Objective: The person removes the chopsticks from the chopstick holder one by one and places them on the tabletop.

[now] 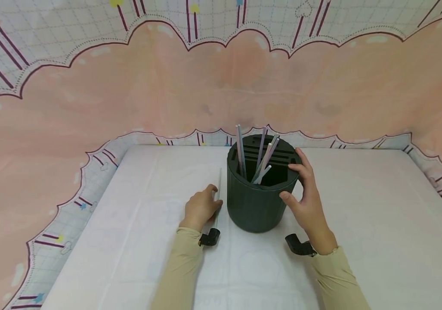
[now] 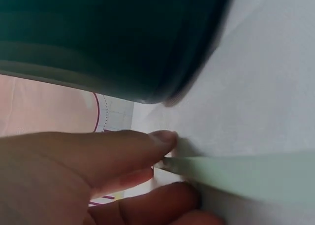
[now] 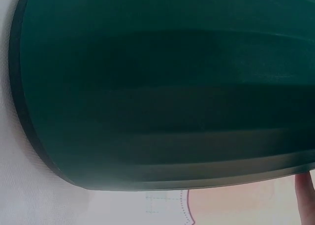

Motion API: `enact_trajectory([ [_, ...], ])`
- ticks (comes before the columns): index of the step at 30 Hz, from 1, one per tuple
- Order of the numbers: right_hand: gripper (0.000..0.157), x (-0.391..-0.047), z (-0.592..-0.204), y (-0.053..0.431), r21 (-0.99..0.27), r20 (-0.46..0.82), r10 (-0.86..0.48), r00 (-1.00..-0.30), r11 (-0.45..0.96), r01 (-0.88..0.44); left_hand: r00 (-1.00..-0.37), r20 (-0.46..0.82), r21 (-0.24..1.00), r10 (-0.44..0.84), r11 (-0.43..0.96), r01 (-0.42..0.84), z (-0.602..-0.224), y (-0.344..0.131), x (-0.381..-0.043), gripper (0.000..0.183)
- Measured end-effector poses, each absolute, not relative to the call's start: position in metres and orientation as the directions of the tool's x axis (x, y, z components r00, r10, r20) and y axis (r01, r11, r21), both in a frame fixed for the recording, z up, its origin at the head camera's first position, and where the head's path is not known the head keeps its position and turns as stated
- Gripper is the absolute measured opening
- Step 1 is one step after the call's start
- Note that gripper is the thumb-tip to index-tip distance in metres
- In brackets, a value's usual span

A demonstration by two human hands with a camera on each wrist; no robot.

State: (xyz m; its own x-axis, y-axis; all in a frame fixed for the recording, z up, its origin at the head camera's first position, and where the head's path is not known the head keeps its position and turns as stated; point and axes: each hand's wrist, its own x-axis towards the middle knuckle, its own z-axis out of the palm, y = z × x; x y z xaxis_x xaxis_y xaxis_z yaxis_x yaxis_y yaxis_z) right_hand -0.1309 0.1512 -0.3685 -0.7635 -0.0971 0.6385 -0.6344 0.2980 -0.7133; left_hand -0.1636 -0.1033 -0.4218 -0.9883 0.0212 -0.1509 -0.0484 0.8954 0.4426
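Note:
A dark green round knife holder (image 1: 257,206) stands upright on the white surface, with slots in the back of its top and a wide opening in front. Several thin pale straw-like sticks (image 1: 262,161) lean in that opening. My right hand (image 1: 307,202) grips the holder's right side, thumb on the near side and fingers at the rim. In the right wrist view the holder's green wall (image 3: 162,107) hides most of that hand. Just left of the holder, my left hand (image 1: 201,208) pinches a thin pale green straw-like stick (image 2: 241,173) between thumb and fingers, close to the surface.
A white-covered table (image 1: 383,215) spreads around the holder. Behind it and to the sides hangs a peach cloth (image 1: 205,86) with a scalloped, patterned border. A black wrist mount (image 1: 300,245) sits on the right wrist, and another mount (image 1: 210,237) on the left.

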Motion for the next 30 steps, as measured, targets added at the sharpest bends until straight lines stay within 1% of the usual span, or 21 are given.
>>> enact_trajectory([
  [4,0.07,-0.13,-0.369,0.151,-0.714,0.638,-0.096,-0.764,0.298,-0.633,-0.984,-0.173,0.432,0.031,0.901,-0.047,-0.418,-0.105,-0.162,0.042],
  [10,0.07,-0.12,-0.351,0.142,-0.716,0.645,-0.092,-0.759,0.277,-0.641,-0.976,-0.214,0.439,0.034,0.896,-0.065,-0.406,-0.116,-0.161,0.045],
  [14,0.071,-0.116,-0.346,0.14,-0.721,0.641,-0.085,-0.763,0.275,-0.637,-0.983,-0.18,0.466,0.037,0.883,-0.052,-0.395,-0.122,-0.159,0.042],
  [17,0.071,-0.116,-0.345,0.139,-0.72,0.641,-0.088,-0.762,0.275,-0.637,-0.993,-0.105,0.502,0.055,0.865,-0.005,-0.387,-0.121,-0.159,0.04],
  [21,0.071,-0.118,-0.345,0.139,-0.716,0.644,-0.092,-0.759,0.276,-0.641,-0.994,0.07,0.553,0.078,0.827,0.104,-0.373,-0.119,-0.158,0.036],
  [25,0.071,-0.119,-0.345,0.139,-0.718,0.643,-0.088,-0.76,0.276,-0.639,-0.973,0.222,0.622,0.07,0.758,0.196,-0.358,-0.117,-0.155,0.037],
  [30,0.071,-0.118,-0.345,0.139,-0.732,0.628,-0.076,-0.775,0.282,-0.621,-0.942,0.33,0.675,0.065,0.68,0.284,-0.342,-0.114,-0.148,0.043],
])
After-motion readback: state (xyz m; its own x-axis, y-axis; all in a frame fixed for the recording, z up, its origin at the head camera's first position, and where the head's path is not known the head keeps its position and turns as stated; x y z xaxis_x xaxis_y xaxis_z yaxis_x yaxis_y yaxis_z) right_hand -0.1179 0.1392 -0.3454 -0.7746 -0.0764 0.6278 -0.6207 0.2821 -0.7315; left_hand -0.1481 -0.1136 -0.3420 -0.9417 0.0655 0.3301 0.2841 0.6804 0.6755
